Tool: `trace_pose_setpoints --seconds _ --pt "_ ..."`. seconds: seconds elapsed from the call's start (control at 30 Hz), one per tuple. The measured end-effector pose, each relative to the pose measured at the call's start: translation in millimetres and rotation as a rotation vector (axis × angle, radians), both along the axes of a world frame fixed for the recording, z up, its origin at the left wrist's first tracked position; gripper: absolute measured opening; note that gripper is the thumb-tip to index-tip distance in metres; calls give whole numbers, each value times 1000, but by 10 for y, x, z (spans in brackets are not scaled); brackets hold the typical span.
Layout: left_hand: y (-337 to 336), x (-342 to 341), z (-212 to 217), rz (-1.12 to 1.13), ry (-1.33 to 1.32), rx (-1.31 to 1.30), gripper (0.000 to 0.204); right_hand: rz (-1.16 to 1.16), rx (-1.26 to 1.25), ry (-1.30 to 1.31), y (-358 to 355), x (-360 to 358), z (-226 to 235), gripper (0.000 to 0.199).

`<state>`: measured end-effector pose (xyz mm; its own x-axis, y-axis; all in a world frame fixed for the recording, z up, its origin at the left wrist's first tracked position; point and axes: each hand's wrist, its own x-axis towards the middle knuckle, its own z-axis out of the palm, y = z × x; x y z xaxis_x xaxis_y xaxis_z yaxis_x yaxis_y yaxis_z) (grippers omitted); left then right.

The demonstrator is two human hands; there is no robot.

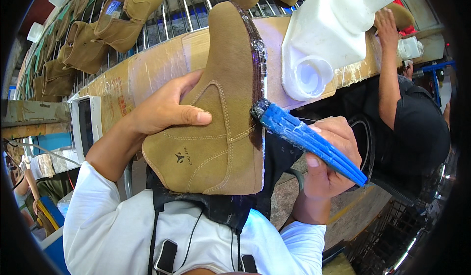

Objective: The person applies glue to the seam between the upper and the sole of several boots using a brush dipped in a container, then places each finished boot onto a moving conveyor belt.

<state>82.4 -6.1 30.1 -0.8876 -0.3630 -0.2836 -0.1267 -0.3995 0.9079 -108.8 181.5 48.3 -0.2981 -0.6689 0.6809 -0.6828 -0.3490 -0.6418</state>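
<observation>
A tan suede ankle boot [240,93] lies on its side above my lap, toe pointing away from me. My left hand [176,106] grips it by the shaft and instep, thumb pressed on the upper side. In my right hand [331,155] is a brush with a blue handle [311,140], its dark bristles touching the boot's lower edge. A wet, dark, glossy band [256,54] runs along that edge from the toe to where the bristles rest; farther toward the heel the edge shows a dark smear and then plain tan.
Beyond the boot, a white plastic bottle with a round cup opening [314,74] stands on a cardboard-covered ledge [191,49]. Several tan boots [125,22] rest on a metal-bar conveyor behind it. To the right, a co-worker in black [407,123] reaches toward another boot.
</observation>
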Motion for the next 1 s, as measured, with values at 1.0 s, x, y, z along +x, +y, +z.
trace_pose_setpoints --seconds 1.0 --pt "-56 66 -96 160 -38 225 76 33 -33 -950 -61 -197 -356 30"
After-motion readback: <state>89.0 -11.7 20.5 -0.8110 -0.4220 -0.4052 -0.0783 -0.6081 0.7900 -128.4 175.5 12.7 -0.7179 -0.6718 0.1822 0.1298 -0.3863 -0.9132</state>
